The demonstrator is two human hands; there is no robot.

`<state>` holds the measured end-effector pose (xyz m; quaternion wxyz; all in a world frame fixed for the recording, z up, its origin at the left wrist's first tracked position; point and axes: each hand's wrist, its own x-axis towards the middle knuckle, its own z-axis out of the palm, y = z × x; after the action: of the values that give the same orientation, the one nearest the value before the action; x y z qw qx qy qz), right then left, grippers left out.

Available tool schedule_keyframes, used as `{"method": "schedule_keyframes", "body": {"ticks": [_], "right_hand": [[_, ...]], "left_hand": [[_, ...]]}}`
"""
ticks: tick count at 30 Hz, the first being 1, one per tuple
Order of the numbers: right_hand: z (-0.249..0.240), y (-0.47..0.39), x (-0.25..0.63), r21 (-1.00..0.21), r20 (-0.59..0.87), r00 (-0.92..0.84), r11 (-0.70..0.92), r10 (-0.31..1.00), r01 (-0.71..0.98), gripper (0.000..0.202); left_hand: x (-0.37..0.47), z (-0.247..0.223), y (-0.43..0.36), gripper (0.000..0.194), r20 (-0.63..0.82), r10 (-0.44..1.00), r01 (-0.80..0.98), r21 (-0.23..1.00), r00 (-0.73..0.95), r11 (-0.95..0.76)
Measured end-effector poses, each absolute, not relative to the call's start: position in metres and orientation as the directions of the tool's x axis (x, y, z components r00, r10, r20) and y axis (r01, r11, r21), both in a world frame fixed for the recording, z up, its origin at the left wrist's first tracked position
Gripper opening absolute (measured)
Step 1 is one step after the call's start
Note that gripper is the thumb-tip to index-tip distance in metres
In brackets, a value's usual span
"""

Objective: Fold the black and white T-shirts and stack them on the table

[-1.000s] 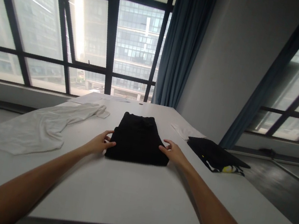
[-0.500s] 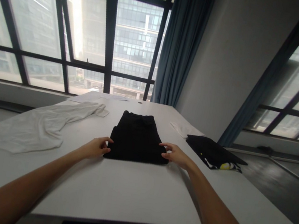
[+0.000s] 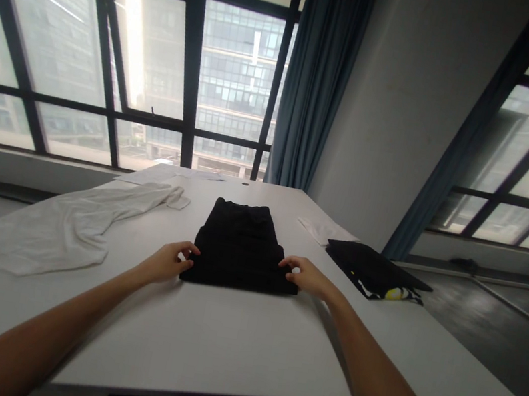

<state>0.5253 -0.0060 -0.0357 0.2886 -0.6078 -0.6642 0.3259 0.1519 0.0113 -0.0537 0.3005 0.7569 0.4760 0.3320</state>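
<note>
A folded black garment (image 3: 240,248) lies flat on the white table (image 3: 209,344), its near part wider than its far part. My left hand (image 3: 170,261) pinches the garment's left side near the front corner, thumb below and fingertips above. On the opposite side, my right hand (image 3: 305,276) has its fingertips and thumb closed on the right edge. The fabric between both hands looks smooth, with a fold running across it.
A white garment (image 3: 52,223) is spread out at the left. At the right lie a folded black cloth with a yellow and white pattern (image 3: 374,270) and a white cloth (image 3: 323,229). Papers (image 3: 162,173) rest at the far end, before the windows.
The camera view has shifted slightly. Both hands stay at the garment's sides, and a raised fold corner now shows beside my right fingertips.
</note>
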Motion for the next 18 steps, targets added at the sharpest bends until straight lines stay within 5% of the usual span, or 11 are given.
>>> {"method": "schedule_keyframes", "body": {"ticks": [4, 8, 12, 15, 18], "right_hand": [[-0.028, -0.009, 0.537, -0.702, 0.035, -0.049, 0.059, 0.998, 0.71, 0.029], [-0.024, -0.012, 0.553, -0.737, -0.176, -0.104, -0.061, 0.979, 0.673, 0.015], [-0.037, 0.002, 0.549, -0.732, 0.0, 0.022, -0.015, 1.0, 0.682, 0.041], [-0.048, 0.016, 0.538, -0.638, 0.146, 0.083, 0.03, 0.986, 0.769, 0.04], [-0.05, 0.022, 0.529, -0.552, 0.276, -0.022, 0.177, 0.961, 0.815, 0.033]], "left_hand": [[0.16, -0.05, 0.0, 0.046, 0.029, 0.902, 0.455, 0.856, 0.431, -0.245], [0.165, -0.047, -0.011, 0.05, -0.047, 0.859, 0.456, 0.861, 0.51, -0.224], [0.163, -0.047, -0.002, 0.05, 0.095, 0.92, 0.63, 0.702, 0.381, -0.333], [0.164, -0.053, 0.01, 0.05, 0.332, 0.871, 0.724, 0.487, 0.363, -0.488], [0.165, -0.063, 0.018, 0.055, 0.393, 0.809, 0.747, 0.343, 0.437, -0.57]]}}
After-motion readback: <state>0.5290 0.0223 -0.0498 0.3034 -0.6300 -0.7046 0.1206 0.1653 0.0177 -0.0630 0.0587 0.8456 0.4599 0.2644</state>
